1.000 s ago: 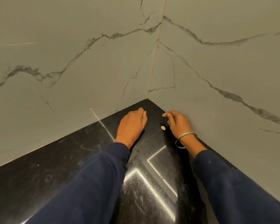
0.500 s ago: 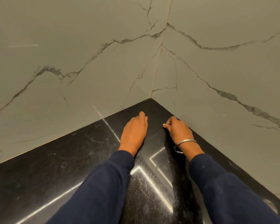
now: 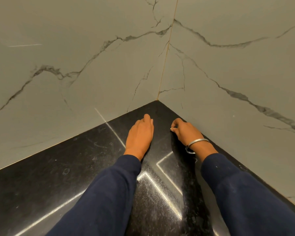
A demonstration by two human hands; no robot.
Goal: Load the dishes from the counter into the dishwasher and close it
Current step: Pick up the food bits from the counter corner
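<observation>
Left hand [image 3: 140,133] flat on counter [image 3: 58,176], right hand [image 3: 186,130] curled

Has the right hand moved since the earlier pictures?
Yes. The right hand has drawn back a little from the wall corner, toward the person, along the black counter.

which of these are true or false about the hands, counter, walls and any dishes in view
1. Both hands rest on the counter. True: the left hand lies flat and the right hand sits beside it.
2. A plate lies between the hands. False: no dishes show.
3. A bangle circles the right wrist. True.
4. The walls are plain white. False: grey marble with dark veins.
5. The right hand's fingers are straight. False: they are curled.
</observation>
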